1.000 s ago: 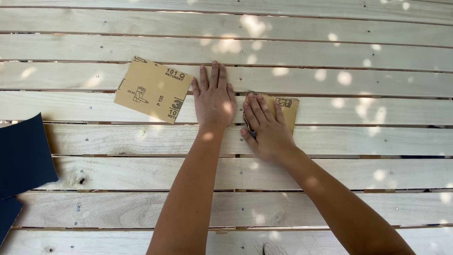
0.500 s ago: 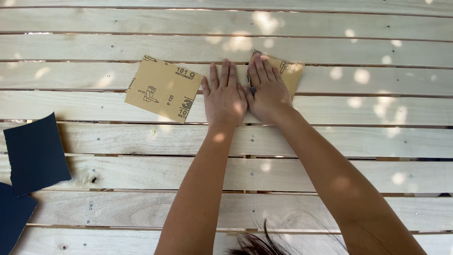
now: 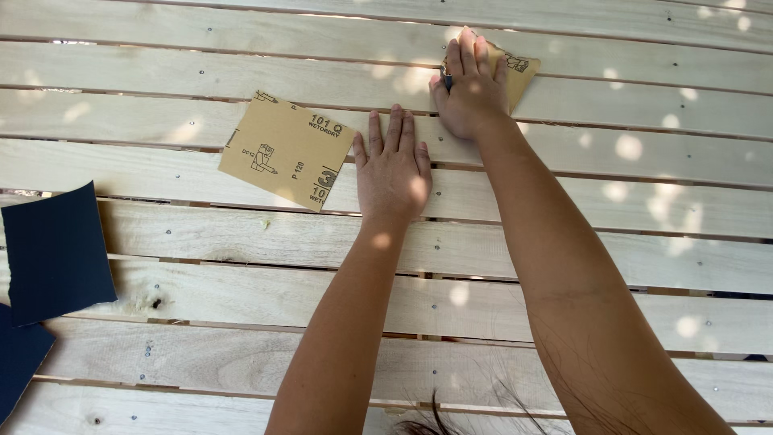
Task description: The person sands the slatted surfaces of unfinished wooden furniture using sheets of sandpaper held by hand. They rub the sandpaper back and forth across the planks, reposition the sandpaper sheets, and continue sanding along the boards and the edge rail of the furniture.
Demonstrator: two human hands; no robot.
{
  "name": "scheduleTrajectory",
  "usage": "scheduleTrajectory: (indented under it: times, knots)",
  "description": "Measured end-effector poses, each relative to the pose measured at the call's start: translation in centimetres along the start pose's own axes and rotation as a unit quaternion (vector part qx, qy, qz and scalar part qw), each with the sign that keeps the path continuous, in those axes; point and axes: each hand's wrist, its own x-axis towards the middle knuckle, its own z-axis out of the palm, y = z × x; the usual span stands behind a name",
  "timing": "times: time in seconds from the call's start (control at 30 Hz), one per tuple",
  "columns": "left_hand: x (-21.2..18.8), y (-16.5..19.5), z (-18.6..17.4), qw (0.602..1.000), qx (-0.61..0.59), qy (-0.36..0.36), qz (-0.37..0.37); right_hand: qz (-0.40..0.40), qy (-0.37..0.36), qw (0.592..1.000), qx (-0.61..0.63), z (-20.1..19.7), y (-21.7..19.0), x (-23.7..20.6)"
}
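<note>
Nearest the camera, a few strands of dark hair (image 3: 439,415) hang into the bottom edge of the head view, and both bare forearms reach away over a slatted tabletop (image 3: 201,242) of pale, unfinished wooden planks with narrow gaps, screw heads and dappled spots of sunlight. At the near left edge lie two dark blue sheets, the smaller dark blue sheet (image 3: 18,362) cut off by the frame and the larger dark blue sheet (image 3: 55,251) just above it, both well apart from the hands. Further out, the left hand (image 3: 393,169) rests palm down on the planks, its fingers (image 3: 394,129) straight and held close together, the thumb slightly out; it holds nothing. Just beside it on the left lies a loose tan sandpaper sheet (image 3: 286,151), backing side up and turned at a slant, with dark printing on it; its right corner comes very near the left thumb, though whether they touch cannot be told. Farthest away, the right hand (image 3: 471,89) presses flat on a second, folded piece of tan sandpaper (image 3: 519,72), fingers together and pointing away, the thumb tucked against the near left edge of the piece. That piece lies on an upper plank, mostly covered by the hand, with only its right corner showing.
</note>
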Motion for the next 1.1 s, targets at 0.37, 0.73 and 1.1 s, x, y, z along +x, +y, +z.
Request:
scheduleTrajectory:
  times: [0.37, 0.73, 1.1]
  knots:
    - [0.3, -0.3, -0.1, 1.0, -0.007, 0.01, -0.003, -0.125, -0.042, 0.99, -0.051, 4.5, -1.1, -21.3]
    - [0.9, -0.4, -0.5, 1.0, 0.002, -0.002, -0.008, -0.025, -0.011, 0.999, 0.018, 0.5, -2.1, -7.7]
    - [0.6, -0.4, -0.7, 1.0, 0.003, -0.012, -0.021, -0.113, -0.055, 0.991, -0.035, 2.8, -1.9, -16.9]
